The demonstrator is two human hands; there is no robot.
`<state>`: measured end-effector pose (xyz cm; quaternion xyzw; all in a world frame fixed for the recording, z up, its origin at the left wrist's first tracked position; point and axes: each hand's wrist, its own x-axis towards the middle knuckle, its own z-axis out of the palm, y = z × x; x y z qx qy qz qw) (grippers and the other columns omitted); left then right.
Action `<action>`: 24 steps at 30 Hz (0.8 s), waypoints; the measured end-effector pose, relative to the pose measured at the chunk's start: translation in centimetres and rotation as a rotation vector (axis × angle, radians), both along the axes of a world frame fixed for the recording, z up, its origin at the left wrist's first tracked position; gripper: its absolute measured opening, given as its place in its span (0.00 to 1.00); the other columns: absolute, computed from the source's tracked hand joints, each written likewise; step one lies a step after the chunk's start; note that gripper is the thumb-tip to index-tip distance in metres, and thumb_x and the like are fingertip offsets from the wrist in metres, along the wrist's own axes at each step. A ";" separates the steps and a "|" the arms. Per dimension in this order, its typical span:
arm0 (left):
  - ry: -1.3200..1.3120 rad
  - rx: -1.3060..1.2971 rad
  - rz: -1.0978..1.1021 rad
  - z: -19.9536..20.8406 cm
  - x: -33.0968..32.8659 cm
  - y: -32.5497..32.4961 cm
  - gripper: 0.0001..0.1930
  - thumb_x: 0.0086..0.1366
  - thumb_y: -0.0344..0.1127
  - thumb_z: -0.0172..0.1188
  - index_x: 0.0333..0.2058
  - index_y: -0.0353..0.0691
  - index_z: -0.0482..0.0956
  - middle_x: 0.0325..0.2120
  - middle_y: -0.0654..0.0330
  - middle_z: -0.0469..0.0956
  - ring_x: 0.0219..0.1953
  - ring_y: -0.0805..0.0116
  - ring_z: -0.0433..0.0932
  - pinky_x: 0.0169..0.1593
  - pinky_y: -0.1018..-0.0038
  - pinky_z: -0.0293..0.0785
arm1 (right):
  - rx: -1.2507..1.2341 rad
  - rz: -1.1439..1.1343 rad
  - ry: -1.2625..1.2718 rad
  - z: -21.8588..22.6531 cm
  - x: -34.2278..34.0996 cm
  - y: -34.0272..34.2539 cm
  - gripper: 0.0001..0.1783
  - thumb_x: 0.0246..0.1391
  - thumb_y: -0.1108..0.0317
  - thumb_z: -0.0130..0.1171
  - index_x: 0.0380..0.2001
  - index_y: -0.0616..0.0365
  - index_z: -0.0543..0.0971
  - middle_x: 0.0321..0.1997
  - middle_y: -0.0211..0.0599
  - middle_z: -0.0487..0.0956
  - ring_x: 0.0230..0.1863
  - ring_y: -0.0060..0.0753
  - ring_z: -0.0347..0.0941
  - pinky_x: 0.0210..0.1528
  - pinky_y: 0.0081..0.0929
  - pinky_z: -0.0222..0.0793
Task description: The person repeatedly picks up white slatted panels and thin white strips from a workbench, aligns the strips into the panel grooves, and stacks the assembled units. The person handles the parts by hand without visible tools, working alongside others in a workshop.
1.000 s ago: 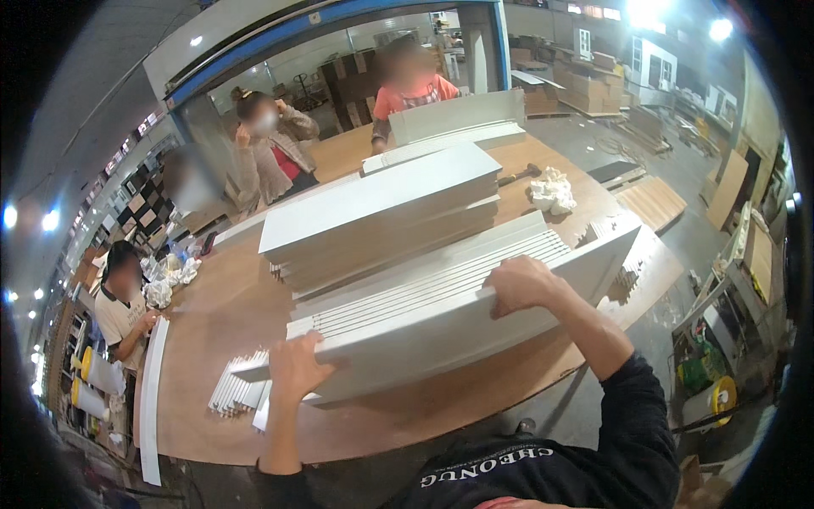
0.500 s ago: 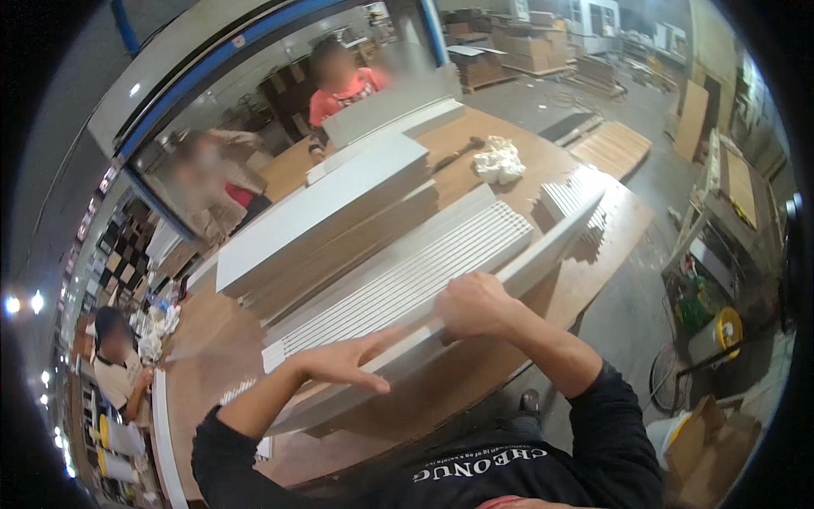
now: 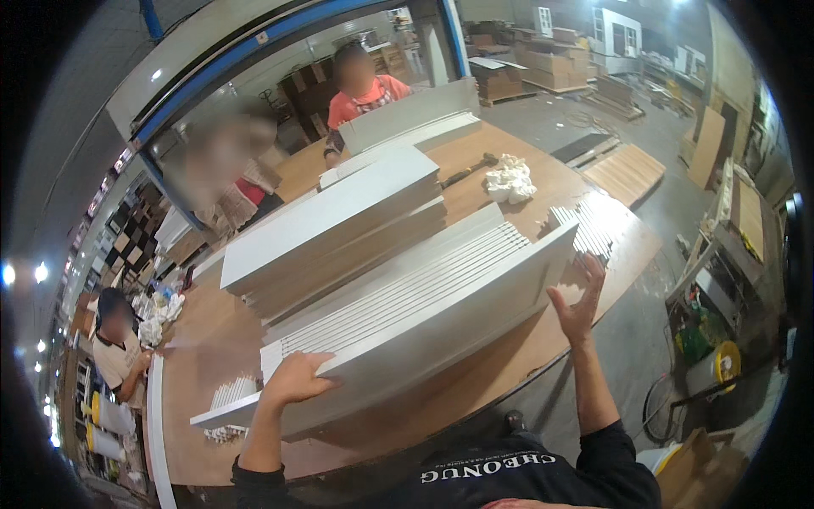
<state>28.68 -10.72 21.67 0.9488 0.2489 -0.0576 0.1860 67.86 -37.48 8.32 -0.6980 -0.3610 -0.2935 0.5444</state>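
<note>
hands apart at a long white panel (image 3: 449, 321), left one clamped, right one spread.
the left hand (image 3: 295, 378) grips the panel's top edge near its left end; the right hand (image 3: 581, 299) is open at the other end, contact unclear. the panel stands on edge between them, in front of a row of slim white pieces (image 3: 407, 287). beyond both hands lies a stack of white boards (image 3: 339, 212); past the right, a crumpled white cloth (image 3: 510, 178).
</note>
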 end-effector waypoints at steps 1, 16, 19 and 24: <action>-0.005 0.040 0.013 0.1 0.5 -0.4 0.21 0.50 0.45 0.64 0.43 0.45 0.78 0.31 0.48 0.79 0.33 0.47 0.77 0.38 0.62 0.72 | -0.019 0.048 0.141 -1.9 1.7 -0.4 0.48 0.35 0.60 0.74 0.58 0.61 0.60 0.60 0.49 0.62 0.62 0.46 0.58 0.62 0.41 0.55; -0.238 0.293 0.064 4.0 5.1 -7.6 0.22 0.46 0.42 0.70 0.42 0.51 0.79 0.23 0.54 0.79 0.27 0.48 0.77 0.33 0.61 0.74 | -0.207 0.357 0.351 0.6 5.2 1.8 0.38 0.30 0.64 0.77 0.47 0.60 0.68 0.39 0.40 0.79 0.40 0.37 0.76 0.42 0.32 0.71; -0.277 0.187 0.051 3.4 7.1 -7.4 0.19 0.46 0.40 0.69 0.39 0.48 0.80 0.22 0.52 0.79 0.27 0.48 0.77 0.32 0.61 0.73 | -0.312 0.395 0.494 1.8 5.5 1.3 0.41 0.29 0.65 0.76 0.50 0.59 0.68 0.45 0.41 0.77 0.48 0.39 0.73 0.49 0.32 0.68; -0.036 0.337 0.092 -0.1 11.4 -7.2 0.15 0.46 0.39 0.68 0.35 0.47 0.80 0.21 0.50 0.78 0.28 0.49 0.78 0.33 0.60 0.73 | -0.590 0.201 0.523 -6.3 6.7 0.0 0.41 0.29 0.67 0.75 0.51 0.59 0.68 0.48 0.42 0.75 0.51 0.40 0.70 0.54 0.32 0.65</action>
